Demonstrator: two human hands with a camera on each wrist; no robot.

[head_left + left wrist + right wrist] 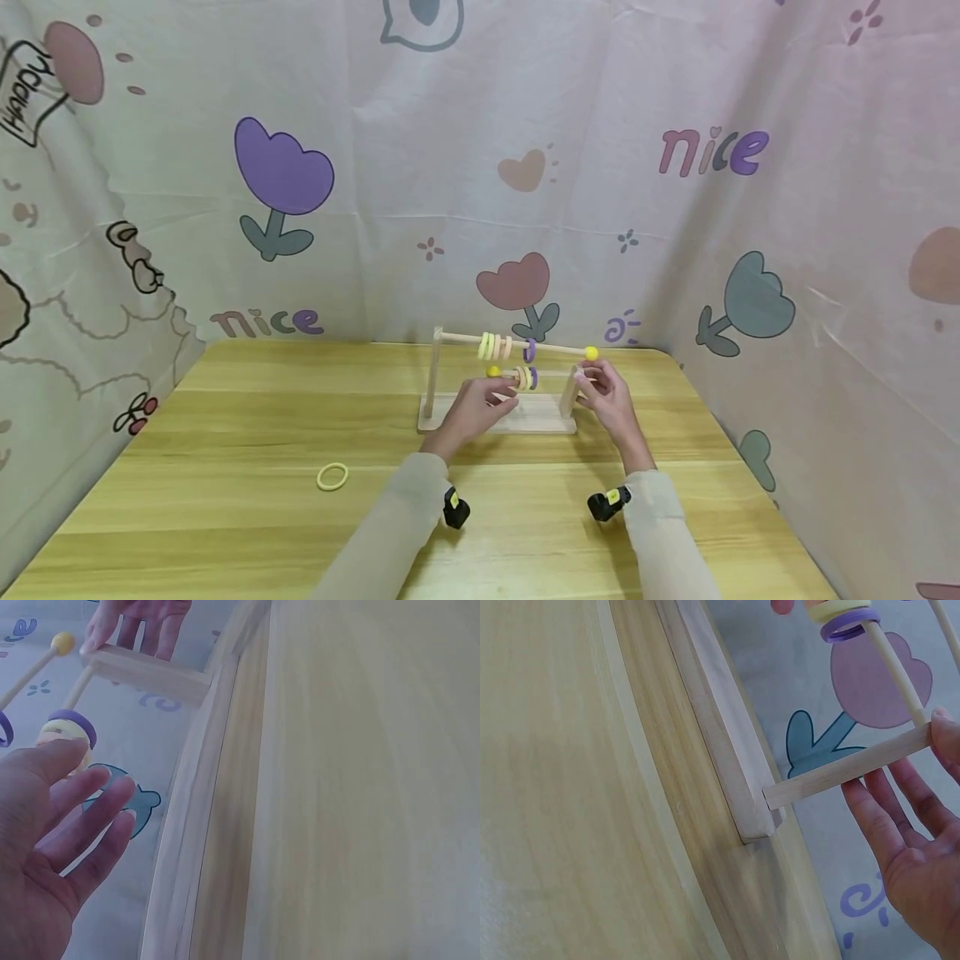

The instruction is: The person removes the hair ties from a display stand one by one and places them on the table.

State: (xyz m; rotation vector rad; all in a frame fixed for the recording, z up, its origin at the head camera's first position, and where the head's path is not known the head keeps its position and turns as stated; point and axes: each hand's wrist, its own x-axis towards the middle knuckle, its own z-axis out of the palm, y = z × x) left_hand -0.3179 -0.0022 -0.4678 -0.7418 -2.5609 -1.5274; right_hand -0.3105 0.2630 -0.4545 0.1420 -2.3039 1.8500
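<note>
A wooden rack stands on a flat base [525,425], with a tall post [432,375] at left and a short post [570,396] at right. My left hand [476,408] pinches the rings [69,729] on the lower rod, thumb against them and the other fingers spread. Purple and pale yellow rings show there; the fingers partly hide the rest. At the short post's top, my right hand [922,862] holds it between thumb and fingers. The upper rod [558,347] carries yellow-green, peach and purple rings [495,346] and has a yellow ball [592,354] at its end.
A loose pale yellow ring [332,477] lies on the wooden table [225,517], left of my left forearm. Another yellow ball [492,372] tips the lower rod's left end. A printed curtain [405,167] hangs behind the table and along its sides.
</note>
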